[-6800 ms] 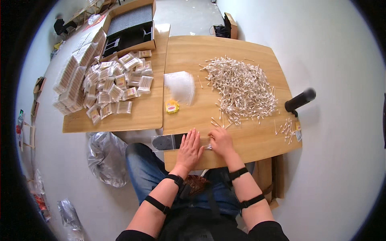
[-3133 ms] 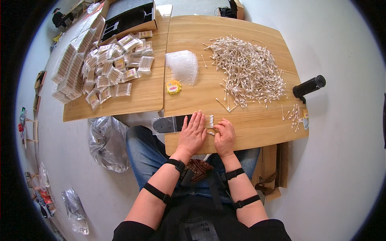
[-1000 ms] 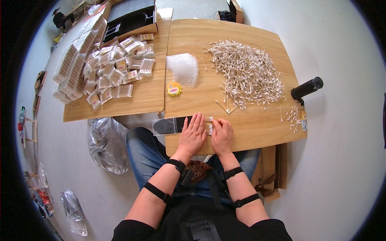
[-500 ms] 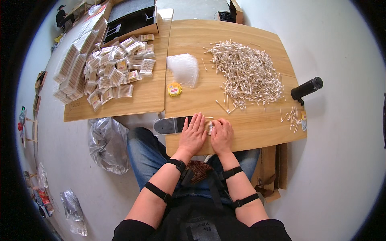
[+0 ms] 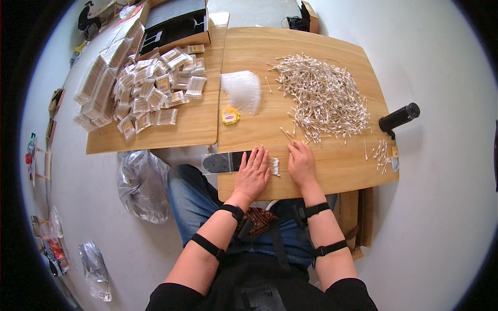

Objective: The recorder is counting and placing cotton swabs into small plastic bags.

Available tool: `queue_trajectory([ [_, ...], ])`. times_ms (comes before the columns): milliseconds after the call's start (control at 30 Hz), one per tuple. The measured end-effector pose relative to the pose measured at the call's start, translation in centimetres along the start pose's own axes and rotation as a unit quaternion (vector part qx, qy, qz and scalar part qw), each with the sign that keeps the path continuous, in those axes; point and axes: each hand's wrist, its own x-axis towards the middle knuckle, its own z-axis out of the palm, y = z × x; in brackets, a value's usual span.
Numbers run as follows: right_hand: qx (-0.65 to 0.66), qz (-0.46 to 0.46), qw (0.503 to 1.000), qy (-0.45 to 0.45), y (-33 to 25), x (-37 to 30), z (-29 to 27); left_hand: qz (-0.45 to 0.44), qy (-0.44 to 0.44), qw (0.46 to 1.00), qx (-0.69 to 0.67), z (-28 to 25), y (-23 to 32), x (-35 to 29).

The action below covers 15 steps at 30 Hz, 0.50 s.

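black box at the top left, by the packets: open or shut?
Open. The black box shows dark inner compartments with no lid over them; it sits at the table's far edge behind the packets.

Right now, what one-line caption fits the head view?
Left hand and right hand flat on a wooden table around a small row of cotton swabs, big swab pile behind.

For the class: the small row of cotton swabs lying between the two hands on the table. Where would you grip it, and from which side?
Grip the row of cotton swabs across its stick middles, pinching from both flanks, probably from above. The swabs lie flat, side by side on the wooden table, between the left hand and right hand, so squeezing sideways should keep them together.
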Motion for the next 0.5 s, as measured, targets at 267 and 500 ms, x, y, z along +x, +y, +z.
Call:
queue_trajectory([
  [267, -0.098, -0.027, 0.989, -0.11, -3.8, -5.3, 1.2, 0.003, 0.028, 0.999, -0.027, 0.3, 0.0, -0.1],
  [500, -0.144, -0.067, 0.979, -0.128, -3.7, -3.6, 1.9, 0.012, 0.017, 0.999, -0.038, 0.4, -0.4, -0.1],
])
